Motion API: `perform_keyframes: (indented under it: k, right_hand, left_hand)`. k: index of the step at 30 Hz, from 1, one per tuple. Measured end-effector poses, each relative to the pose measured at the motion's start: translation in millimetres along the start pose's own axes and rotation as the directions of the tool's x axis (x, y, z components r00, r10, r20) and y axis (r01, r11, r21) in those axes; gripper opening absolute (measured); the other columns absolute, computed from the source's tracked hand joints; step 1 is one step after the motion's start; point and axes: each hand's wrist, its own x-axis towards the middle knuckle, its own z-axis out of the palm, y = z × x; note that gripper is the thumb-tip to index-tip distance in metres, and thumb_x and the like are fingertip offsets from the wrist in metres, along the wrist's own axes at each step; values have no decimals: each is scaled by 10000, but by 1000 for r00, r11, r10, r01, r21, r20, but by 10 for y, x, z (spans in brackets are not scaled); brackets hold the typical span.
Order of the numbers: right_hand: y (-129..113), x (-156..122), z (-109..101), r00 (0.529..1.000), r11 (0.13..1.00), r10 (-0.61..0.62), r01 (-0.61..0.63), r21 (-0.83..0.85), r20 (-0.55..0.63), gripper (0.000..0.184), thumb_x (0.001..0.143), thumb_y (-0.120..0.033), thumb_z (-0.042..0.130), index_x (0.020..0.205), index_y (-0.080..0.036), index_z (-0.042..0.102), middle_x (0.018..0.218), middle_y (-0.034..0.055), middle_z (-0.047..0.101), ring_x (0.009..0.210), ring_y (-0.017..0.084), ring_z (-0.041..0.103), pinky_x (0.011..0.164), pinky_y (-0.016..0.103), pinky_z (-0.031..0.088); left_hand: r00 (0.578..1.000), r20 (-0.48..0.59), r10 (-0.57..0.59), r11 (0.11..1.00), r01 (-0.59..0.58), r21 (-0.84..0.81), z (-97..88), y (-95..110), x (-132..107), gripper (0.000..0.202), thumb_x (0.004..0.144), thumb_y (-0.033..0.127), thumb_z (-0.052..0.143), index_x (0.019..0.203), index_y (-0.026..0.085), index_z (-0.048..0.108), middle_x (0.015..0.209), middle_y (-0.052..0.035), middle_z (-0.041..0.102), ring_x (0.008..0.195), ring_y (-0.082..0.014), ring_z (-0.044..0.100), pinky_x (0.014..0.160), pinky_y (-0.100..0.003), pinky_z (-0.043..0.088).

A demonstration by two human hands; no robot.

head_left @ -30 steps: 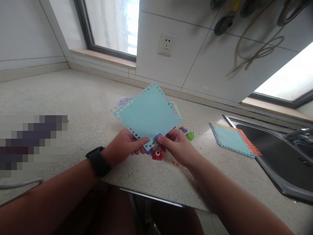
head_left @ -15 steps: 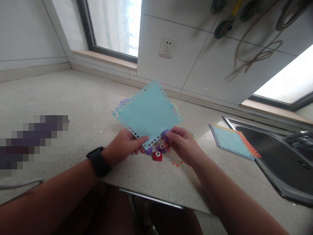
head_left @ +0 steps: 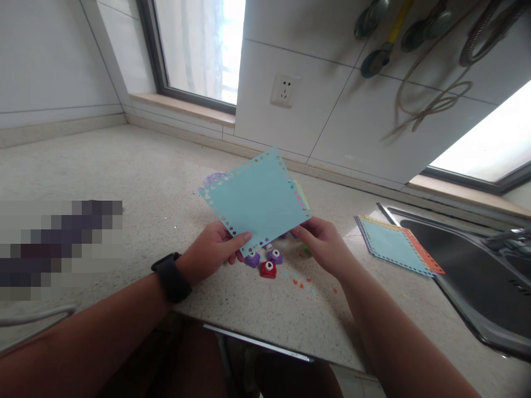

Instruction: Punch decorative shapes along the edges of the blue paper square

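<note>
A light blue sheet of paper is tilted above the counter, its edges punched with small shapes. My left hand grips its near corner, thumb on top and fingers beneath. At the sheet's right corner is my right hand, closed, fingertips partly hidden by the paper. A bit of a purple craft punch shows at its thumb tip. Below the sheet stand a red craft punch and two purple ones, one at the left and another beside it.
Punched paper bits lie scattered on the speckled counter. A stack of punched coloured sheets rests at the right, overlapping the rim of the steel sink. Purple scraps show behind the blue sheet.
My right hand has moved slightly right and down, taking the purple punch away from the sheet's lower right edge. The sheet has shifted a little right and tilted.
</note>
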Motion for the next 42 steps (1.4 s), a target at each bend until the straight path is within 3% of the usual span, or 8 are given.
perform_keyframes:
  k: [4,7,11,15,32,42]
  right_hand:
    - [-30,6,-41,989,943,-134,144,-299,54,283,910,-418,585,814,-201,740,723,50,674,681,190,552,649,340,394]
    - [-17,15,-49,972,893,-178,226,-390,156,246,900,-363,586,789,-209,742,717,39,678,734,199,562,732,358,401]
    - [8,1,-41,949,841,-188,288,-458,252,195,881,-360,634,948,-244,775,860,59,735,866,246,589,849,421,386]
    - [34,-22,-29,949,847,-171,278,-453,264,219,885,-390,646,1026,-277,771,937,80,741,925,275,603,874,455,376]
    - [0,-12,-49,947,809,-134,274,-520,290,221,951,-338,550,957,-293,766,961,57,752,976,299,598,861,461,355]
    - [59,20,-72,944,795,-206,314,-520,256,247,958,-313,513,810,-215,684,811,50,677,767,210,560,743,349,372]
  left_hand:
    - [1000,-10,3,999,-4,-48,4,-26,12,321,882,433,631,700,170,600,537,14,624,432,-98,497,439,-221,365]
    - [1000,-13,6,998,-7,-69,9,-36,16,317,882,446,627,723,173,592,537,18,618,428,-99,493,440,-226,367]
    - [1000,-18,17,998,-18,-67,10,-39,16,320,897,452,607,741,174,583,532,25,603,434,-99,491,443,-223,369]
    - [999,-10,33,995,-34,-93,10,-38,14,324,903,460,601,748,176,577,556,27,601,442,-96,492,451,-223,379]
    - [1000,-12,14,981,-16,-195,16,-67,28,354,923,462,566,733,164,579,578,2,612,480,-108,533,449,-219,399]
    - [999,-26,-31,944,21,-330,39,-33,28,361,892,495,597,783,152,568,615,-8,615,492,-124,584,423,-214,407]
